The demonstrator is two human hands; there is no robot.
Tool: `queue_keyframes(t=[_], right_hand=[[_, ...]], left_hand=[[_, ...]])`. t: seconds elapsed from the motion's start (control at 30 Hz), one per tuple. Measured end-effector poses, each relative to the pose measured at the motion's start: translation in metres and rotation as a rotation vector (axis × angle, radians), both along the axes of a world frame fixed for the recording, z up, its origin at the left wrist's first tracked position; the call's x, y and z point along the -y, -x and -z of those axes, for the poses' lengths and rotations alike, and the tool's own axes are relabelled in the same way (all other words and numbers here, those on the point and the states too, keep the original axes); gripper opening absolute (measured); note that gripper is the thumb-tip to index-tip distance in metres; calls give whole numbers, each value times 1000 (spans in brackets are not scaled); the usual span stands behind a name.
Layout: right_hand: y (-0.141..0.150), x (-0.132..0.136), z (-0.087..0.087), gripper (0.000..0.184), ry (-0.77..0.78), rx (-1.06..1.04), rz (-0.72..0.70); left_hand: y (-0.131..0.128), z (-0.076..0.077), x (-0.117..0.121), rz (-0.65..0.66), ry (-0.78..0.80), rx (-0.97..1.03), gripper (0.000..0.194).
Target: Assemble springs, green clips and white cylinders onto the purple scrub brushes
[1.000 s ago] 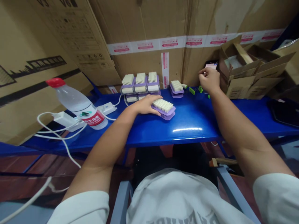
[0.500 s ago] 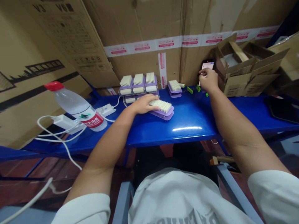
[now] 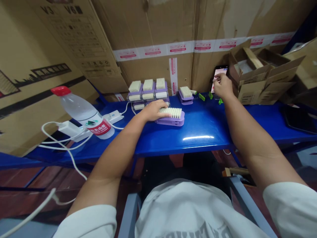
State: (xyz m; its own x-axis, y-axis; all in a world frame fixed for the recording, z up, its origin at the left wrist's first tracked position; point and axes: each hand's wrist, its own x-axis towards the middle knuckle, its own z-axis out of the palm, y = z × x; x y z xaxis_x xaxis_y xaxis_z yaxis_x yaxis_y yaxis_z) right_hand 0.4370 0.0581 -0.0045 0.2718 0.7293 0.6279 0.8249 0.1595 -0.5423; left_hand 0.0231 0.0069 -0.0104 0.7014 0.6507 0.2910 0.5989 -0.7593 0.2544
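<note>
My left hand (image 3: 155,110) is closed over the left end of a purple brush (image 3: 172,118), with cream bristles facing up. Its purple halves sit close together on the blue table. At the back, my right hand (image 3: 223,85) is at a phone (image 3: 219,73) leaning upright against the cardboard. Its fingers are bent but apart over the lit screen, and hold nothing. Behind my left hand, several similar brushes (image 3: 148,89) stand stacked in a block with cream rollers in front. Another purple brush (image 3: 185,95) sits alone to their right, its lower half spread apart.
A red-capped water bottle (image 3: 85,114) leans over white chargers (image 3: 70,129) and cables at left. Small green pieces (image 3: 201,97) lie near the phone. Open cardboard boxes (image 3: 262,74) stand at right, beside a dark tablet-like slab (image 3: 299,118). Large cardboard (image 3: 148,29) walls the back.
The brush under my left hand has levelled, and its spread purple halves have come together. My right hand remains at the phone, its fingers slightly shifted.
</note>
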Motion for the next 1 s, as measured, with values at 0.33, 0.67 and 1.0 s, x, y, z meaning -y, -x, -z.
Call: queue_keyframes(t=[0.33, 0.67, 1.0], right_hand=[[74, 28, 7, 47, 224, 406, -210], [51, 28, -1, 62, 352, 259, 81], [11, 14, 4, 58, 390, 221, 98]], left_hand=[[-2, -2, 4, -36, -26, -54, 53], [0, -3, 5, 1, 9, -15, 64], [4, -3, 6, 44, 41, 6, 78]])
